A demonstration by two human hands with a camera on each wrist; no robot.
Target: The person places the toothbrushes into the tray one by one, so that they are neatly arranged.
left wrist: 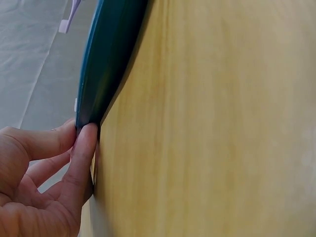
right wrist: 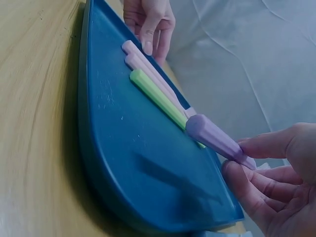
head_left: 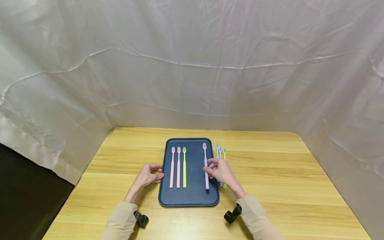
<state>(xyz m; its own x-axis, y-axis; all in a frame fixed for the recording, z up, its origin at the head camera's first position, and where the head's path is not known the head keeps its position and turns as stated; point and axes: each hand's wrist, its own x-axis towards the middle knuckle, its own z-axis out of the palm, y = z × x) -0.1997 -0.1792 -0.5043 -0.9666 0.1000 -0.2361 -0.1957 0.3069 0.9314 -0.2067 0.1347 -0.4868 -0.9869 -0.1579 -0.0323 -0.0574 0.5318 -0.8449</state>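
Observation:
My right hand (head_left: 221, 170) pinches a purple toothbrush (right wrist: 217, 139) by its handle between thumb and fingers. The toothbrush hangs above the right side of a dark blue tray (head_left: 194, 197), bristle end away from me, and casts a shadow on the tray in the right wrist view. At the tray's left edge, my left hand (head_left: 146, 175) grips the rim, thumb and finger meeting on it in the left wrist view. Two pink toothbrushes, left (head_left: 172, 168) and right (head_left: 178, 168), lie side by side on the tray with a yellow-green toothbrush (head_left: 184, 168) to their right.
On the wooden table (head_left: 279, 176), just right of the tray, lie two blue toothbrushes, one (head_left: 217, 146) beside the other (head_left: 220, 150), and a green toothbrush (head_left: 224, 152). My right hand partly covers them. A grey cloth (head_left: 192, 83) hangs behind the table.

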